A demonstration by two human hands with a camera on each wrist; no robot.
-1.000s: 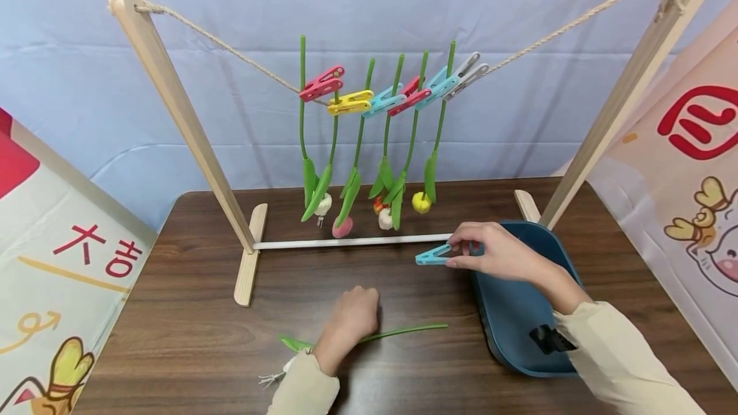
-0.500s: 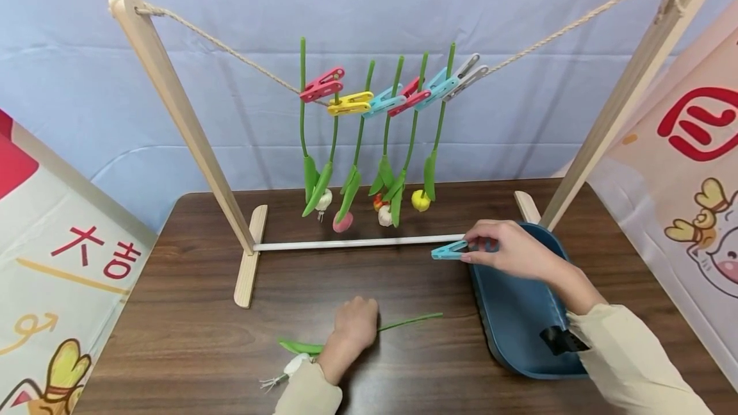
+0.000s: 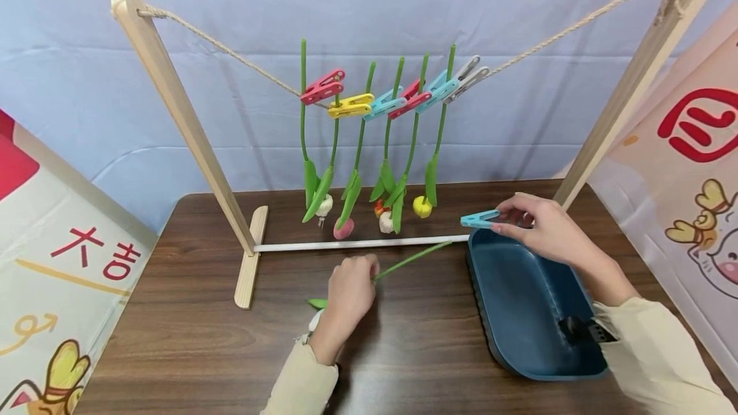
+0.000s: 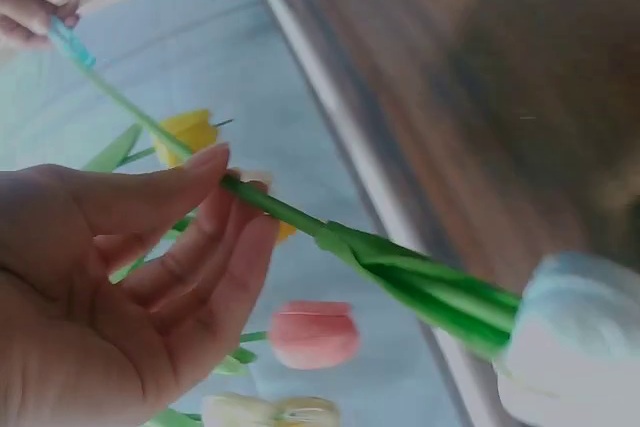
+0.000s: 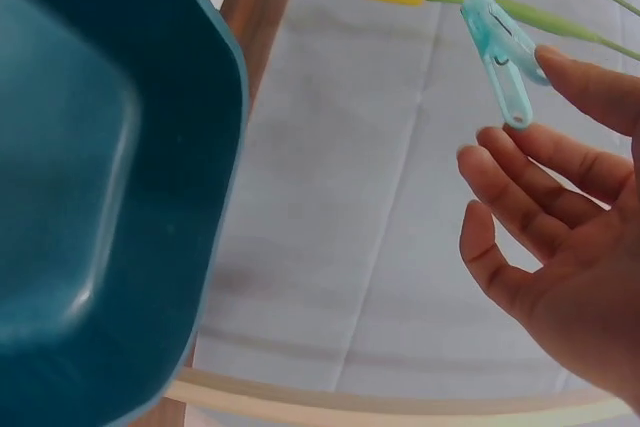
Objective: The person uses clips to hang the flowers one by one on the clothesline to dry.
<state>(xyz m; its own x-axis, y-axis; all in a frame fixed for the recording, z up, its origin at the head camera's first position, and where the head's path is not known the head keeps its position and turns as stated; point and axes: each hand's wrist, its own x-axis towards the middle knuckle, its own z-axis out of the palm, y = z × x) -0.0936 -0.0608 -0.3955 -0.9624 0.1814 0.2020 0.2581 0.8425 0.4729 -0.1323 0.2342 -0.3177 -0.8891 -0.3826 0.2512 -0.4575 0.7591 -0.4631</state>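
Note:
Between thumb and fingers my left hand (image 3: 353, 288) pinches the green stem (image 4: 280, 209) of an artificial white tulip (image 4: 575, 342). The stem (image 3: 415, 259) slants up to the right over the table, while the white bloom is mostly behind the wrist in the head view. My right hand (image 3: 539, 226) pinches a light blue clothespin (image 3: 480, 219) by its handles, above the back left corner of the blue basin (image 3: 481, 287). Behind both hands, several artificial tulips hang bloom-down from a rope (image 3: 225, 48), held by clothespins such as the yellow one (image 3: 350, 105) and the grey one (image 3: 468, 79).
A wooden frame carries the rope, with a left post (image 3: 184, 120) and a right post (image 3: 640, 82). Its white crossbar (image 3: 357, 244) runs low across the brown table (image 3: 190, 351). A printed banner (image 3: 692, 197) stands at the right.
My left hand has lifted the white tulip off the table and moved it toward the rack. My right hand has shifted right and up, still pinching the light blue clothespin.

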